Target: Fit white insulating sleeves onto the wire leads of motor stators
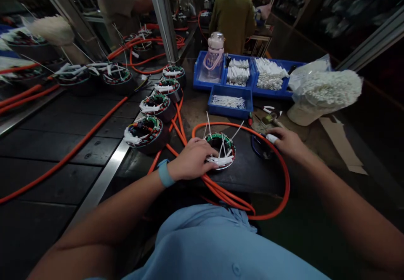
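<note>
My left hand (197,158) is over the near-left rim of a round motor stator (229,139), its fingers curled onto the edge and thumb at the front. The stator has a green ring board, white sleeved wires and several upright white cable ties (237,130). My right hand (285,142), to the right of the stator, is closed with a small white piece (272,138) at its fingertips. What that piece belongs to is unclear. Just left of it lies a dark blue looped thing (259,148), too dark to name. An orange cable (286,179) loops around the stator.
Several similar stators (158,134) stand in a row at left, beside a metal-edged conveyor (104,174). Blue bins (232,111) hold white ties and sleeves; a pink-lidded bottle (215,57) stands in one. At right is a bagged white bundle (331,88). Co-workers (235,14) are beyond.
</note>
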A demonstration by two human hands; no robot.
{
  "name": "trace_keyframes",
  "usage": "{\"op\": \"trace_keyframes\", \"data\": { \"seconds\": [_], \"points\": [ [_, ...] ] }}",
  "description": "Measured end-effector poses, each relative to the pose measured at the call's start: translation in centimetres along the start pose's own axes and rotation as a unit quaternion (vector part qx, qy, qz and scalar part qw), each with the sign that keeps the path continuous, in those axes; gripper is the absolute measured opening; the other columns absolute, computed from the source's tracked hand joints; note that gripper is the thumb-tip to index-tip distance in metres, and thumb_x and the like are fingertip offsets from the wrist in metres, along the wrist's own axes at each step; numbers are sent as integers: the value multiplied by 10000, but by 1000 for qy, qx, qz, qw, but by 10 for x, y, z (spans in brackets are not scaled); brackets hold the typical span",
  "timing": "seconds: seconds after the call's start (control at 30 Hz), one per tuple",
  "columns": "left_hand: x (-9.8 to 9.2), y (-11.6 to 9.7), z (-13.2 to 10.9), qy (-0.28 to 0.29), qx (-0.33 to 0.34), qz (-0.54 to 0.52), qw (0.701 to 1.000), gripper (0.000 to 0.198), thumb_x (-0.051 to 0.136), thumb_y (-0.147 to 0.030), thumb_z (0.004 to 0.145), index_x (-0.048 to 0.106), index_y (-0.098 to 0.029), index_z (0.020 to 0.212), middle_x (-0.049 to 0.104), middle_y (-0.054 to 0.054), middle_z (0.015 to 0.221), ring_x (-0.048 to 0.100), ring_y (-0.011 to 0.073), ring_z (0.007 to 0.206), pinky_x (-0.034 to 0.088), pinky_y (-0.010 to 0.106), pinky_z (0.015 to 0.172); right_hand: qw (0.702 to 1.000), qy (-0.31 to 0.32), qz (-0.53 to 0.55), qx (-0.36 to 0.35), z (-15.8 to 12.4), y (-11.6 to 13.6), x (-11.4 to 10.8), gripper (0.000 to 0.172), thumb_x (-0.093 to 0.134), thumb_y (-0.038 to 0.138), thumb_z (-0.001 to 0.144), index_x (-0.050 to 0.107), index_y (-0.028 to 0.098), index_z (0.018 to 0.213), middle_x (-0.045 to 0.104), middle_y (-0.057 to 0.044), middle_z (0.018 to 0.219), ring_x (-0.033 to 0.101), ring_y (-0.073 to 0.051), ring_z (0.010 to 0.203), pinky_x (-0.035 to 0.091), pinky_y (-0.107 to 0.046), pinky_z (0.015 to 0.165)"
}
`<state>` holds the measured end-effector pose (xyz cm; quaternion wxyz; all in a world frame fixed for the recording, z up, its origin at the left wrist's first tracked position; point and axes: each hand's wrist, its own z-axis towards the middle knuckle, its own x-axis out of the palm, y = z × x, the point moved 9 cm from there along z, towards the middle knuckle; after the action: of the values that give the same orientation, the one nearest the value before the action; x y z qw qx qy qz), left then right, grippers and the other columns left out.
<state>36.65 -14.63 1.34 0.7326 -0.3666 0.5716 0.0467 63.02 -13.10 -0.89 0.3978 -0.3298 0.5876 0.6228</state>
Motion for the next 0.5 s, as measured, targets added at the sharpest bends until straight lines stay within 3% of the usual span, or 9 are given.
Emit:
{"op": "trace_keyframes", "data": {
  "seconds": [0.1,0.23,0.4,0.5],
  "points": [
    [2,5,1,12,-22,-20,999,242,693,-326,748,648,-222,961,656,6,919,557,191,949,284,364,924,987,49,-154,-19,-16,-12,6,266,483,155,784,656,162,987,659,-84,970,602,-209,870,442,-304,738],
    [3,5,1,-6,-25,-29,999,279,704,-338,742,629,-203,975,646,14,922,546,192,954,287,365,939,943,33,-324,-65,-37,17,22,289,460,108,795,617,142,1036,617,-126,982,574,-242,900,428,-303,671],
    [2,4,-1,-20,-11,-32,999,261,692,-355,753,625,-202,954,640,17,892,547,188,929,285,369,948,928,53,-360,-80,-38,32,50,314,343,38,847,613,99,997,613,-180,946,572,-256,842,428,-332,664],
    [2,2,-3,-25,-4,-36,999,244,687,-346,758,626,-199,943,648,18,890,551,188,924,282,369,943,936,57,-337,-80,-28,31,58,326,390,38,810,616,91,1039,609,-177,951,576,-255,878,434,-346,745]
  ]
}}
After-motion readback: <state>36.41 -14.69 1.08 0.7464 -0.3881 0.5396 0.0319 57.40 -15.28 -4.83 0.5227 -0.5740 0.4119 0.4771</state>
